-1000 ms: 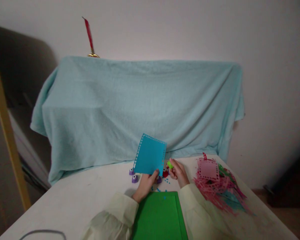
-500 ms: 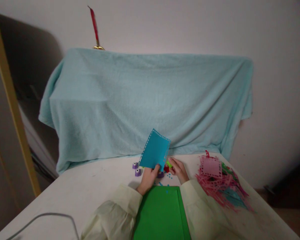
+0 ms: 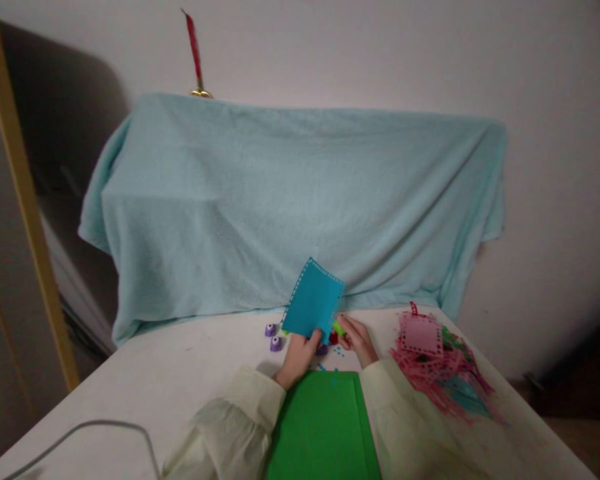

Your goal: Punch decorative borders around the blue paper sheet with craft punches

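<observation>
A blue sheet (image 3: 313, 300) with small holes punched along its top, left and right edges is raised over the table, its lower edge pinched in my left hand (image 3: 300, 355). To its right, my right hand (image 3: 357, 339) is closed on a small green punch (image 3: 339, 328), close to the sheet's lower right edge. A red item (image 3: 333, 338) shows just behind my right fingers. Blue paper bits (image 3: 336, 370) lie scattered below the hands. Two purple punches (image 3: 275, 344) with white round spots stand left of my left hand; another is partly hidden behind it.
Green sheets (image 3: 320, 427) lie between my forearms. At the right, a pink punched card (image 3: 422, 335) rests on a heap of pink shreds (image 3: 430, 380). A grey cable (image 3: 105, 423) crosses the front left; a light blue cloth (image 3: 300, 200) hangs behind the table (image 3: 180, 360).
The blue sheet has shifted slightly right, nearer to the green punch and my right hand. Both hands keep their holds.
</observation>
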The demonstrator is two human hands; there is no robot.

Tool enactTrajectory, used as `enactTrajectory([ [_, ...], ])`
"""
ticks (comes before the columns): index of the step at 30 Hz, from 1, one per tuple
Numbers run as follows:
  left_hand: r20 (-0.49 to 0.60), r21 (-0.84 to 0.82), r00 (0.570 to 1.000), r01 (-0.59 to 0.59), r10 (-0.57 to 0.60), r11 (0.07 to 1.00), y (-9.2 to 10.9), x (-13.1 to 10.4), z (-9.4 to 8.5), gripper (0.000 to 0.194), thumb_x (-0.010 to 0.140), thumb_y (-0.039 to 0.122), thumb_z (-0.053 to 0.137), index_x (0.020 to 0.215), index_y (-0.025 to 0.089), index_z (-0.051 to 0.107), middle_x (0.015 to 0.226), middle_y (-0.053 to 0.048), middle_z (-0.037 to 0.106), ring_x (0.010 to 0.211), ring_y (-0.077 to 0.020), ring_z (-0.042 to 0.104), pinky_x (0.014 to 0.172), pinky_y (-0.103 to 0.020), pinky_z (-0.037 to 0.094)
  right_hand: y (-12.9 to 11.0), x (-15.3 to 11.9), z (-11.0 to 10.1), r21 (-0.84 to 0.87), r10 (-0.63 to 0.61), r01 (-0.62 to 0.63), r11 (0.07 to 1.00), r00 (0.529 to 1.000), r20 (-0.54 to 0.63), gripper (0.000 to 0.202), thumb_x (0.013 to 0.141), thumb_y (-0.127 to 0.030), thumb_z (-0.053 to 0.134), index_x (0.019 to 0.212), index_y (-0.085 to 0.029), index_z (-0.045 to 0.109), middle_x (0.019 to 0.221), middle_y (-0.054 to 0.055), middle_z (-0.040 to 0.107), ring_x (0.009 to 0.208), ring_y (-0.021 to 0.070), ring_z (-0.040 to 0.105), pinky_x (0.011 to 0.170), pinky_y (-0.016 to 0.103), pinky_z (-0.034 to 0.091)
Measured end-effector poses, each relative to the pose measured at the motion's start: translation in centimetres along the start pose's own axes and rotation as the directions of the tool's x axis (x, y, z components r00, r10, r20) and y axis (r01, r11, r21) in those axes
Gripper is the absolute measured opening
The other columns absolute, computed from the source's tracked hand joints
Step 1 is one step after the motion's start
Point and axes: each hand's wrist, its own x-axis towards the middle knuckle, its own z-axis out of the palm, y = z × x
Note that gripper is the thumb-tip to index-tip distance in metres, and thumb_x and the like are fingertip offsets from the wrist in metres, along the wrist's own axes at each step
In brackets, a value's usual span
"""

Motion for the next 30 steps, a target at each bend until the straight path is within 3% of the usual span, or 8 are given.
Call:
enactTrajectory([
  [3,-0.005,0.003,1.000,-0.017,0.017,1.000,-0.01,0.02,0.07,0.032,0.080,0.038,0.052,0.099,0.013,0.059,0.090,-0.007,0.066,0.081,-0.0183,0.059,0.079,-0.030,0.045,-0.22,-0.06,0.03,-0.002,0.004,-0.004,1.000,1.000,-0.001,0.036,0.085,-0.051,0.050,0.070,-0.018,0.050,0.050,-0.005,0.040,0.042,0.0081,0.031,0.043,0.024,0.017],
  [11,0.041,0.102,0.999,-0.026,0.022,0.995,0.24,0.07,-0.18,0.027,0.083,0.040,0.048,0.075,0.015,0.054,0.066,-0.001,0.057,0.062,-0.0142,0.051,0.064,-0.026,0.042,-0.66,-0.36,0.20,-0.016,0.024,-0.024,1.000,1.000,-0.002,0.039,0.083,-0.055,0.050,0.070,-0.018,0.050,0.046,-0.005,0.039,0.042,0.0091,0.031,0.043,0.024,0.019],
  [23,0.013,0.137,0.998,-0.069,0.068,0.988,0.09,0.08,-0.13,0.031,0.085,0.042,0.046,0.084,0.013,0.059,0.073,-0.003,0.060,0.069,-0.0159,0.053,0.069,-0.027,0.042,-0.36,-0.16,0.16,-0.016,0.031,-0.031,0.999,1.000,0.002,0.040,0.083,-0.055,0.049,0.070,-0.017,0.053,0.048,-0.004,0.042,0.043,0.0089,0.032,0.042,0.023,0.018],
  [30,0.044,0.160,0.996,-0.087,0.081,0.983,0.38,-0.21,-0.17,0.033,0.086,0.044,0.044,0.081,0.015,0.058,0.066,-0.001,0.059,0.061,-0.0151,0.053,0.064,-0.026,0.041,-0.57,-0.24,0.24,-0.004,0.023,-0.023,1.000,0.999,-0.038,0.042,0.081,-0.057,0.050,0.069,-0.017,0.053,0.052,-0.003,0.045,0.043,0.0088,0.033,0.042,0.023,0.018],
])
